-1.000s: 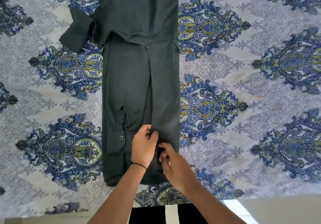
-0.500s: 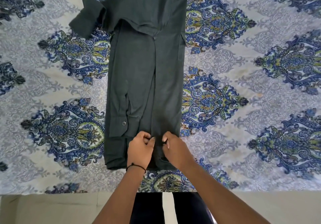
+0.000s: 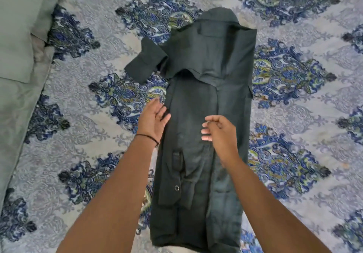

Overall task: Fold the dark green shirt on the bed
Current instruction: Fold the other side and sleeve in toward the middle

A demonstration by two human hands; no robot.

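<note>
While the dark green shirt [image 3: 198, 99] lies lengthwise on the bed [image 3: 94, 103], both side panels are folded in toward its middle, so it forms a long narrow strip with the collar [image 3: 222, 17] at the far end and the hem nearest the person. One sleeve [image 3: 142, 64] juts out to the left near the shoulders, resting on the patterned bedspread; the other runs down the folded body, its cuff [image 3: 170, 192] showing a small round button [image 3: 177, 188]. A small darker rectangle [image 3: 200, 29] sits just below the collar, too blurred to read.

The left hand [image 3: 155, 119] sits at the shirt's left edge about halfway along, palm turned inward and fingers straight and relaxed, gripping nothing; I cannot tell whether the fingertips touch the cloth. The right hand [image 3: 218, 131] hangs over the middle of the shirt with fingers loosely curled and spread — it holds nothing either. A thin black bracelet [image 3: 149, 137] circles the left wrist.

Blue and green paisley medallions cover the pale grey bedspread, and a grey-green pillow [image 3: 17, 27] lies at the far left.
</note>
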